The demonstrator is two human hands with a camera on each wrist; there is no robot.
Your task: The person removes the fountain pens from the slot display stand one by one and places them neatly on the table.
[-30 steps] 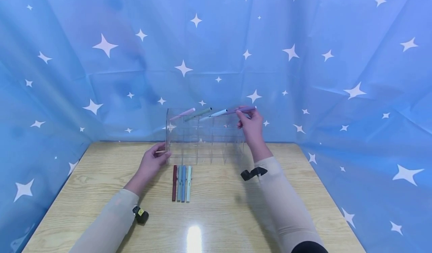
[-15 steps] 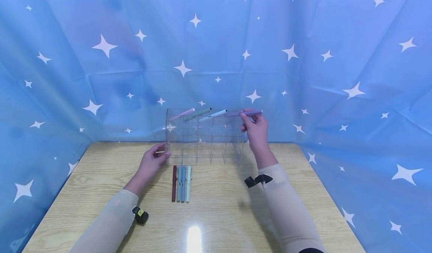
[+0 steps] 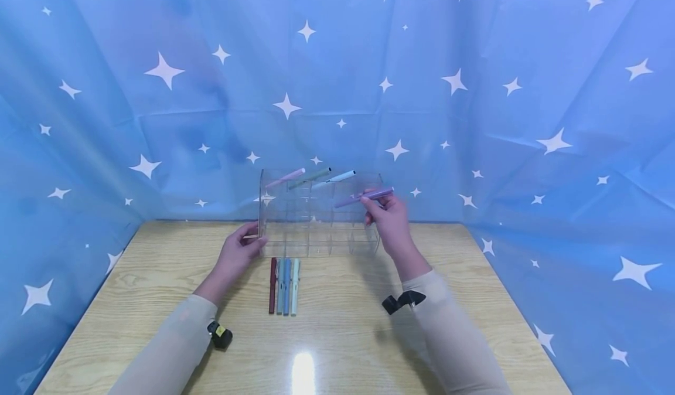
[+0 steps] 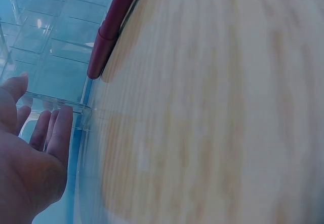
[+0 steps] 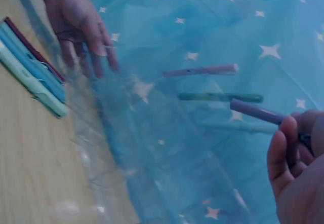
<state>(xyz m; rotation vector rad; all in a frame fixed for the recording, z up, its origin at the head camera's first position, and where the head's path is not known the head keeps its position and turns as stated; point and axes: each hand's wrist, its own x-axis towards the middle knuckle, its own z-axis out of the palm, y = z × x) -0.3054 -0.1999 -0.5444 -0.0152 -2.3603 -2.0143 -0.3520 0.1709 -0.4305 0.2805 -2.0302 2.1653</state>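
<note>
A clear plastic rack with compartments [image 3: 319,244] stands at the back of the table. My left hand [image 3: 235,255] holds its left side near the bottom, thumb at the front and fingers behind the wall. My right hand [image 3: 392,222] pinches a purple pen [image 3: 378,193] between thumb and fingers, in front of the rack's right part and slightly tilted. Along the rack's top row lean a pink pen [image 3: 287,177], a green pen [image 3: 316,175] and a light blue pen [image 3: 341,177]. In the right wrist view, the purple pen [image 5: 255,111] points toward those pens.
On the wooden table [image 3: 343,324], in front of the rack, several pens lie side by side: dark red [image 3: 272,286], grey-green [image 3: 280,289], blue [image 3: 287,289] and pale mint [image 3: 295,289]. A blue star-patterned cloth [image 3: 337,90] hangs behind and at both sides.
My right hand has drawn the purple pen off the top row's right end, first rightward, then down and left in front of the rack. The left hand has stayed put.
</note>
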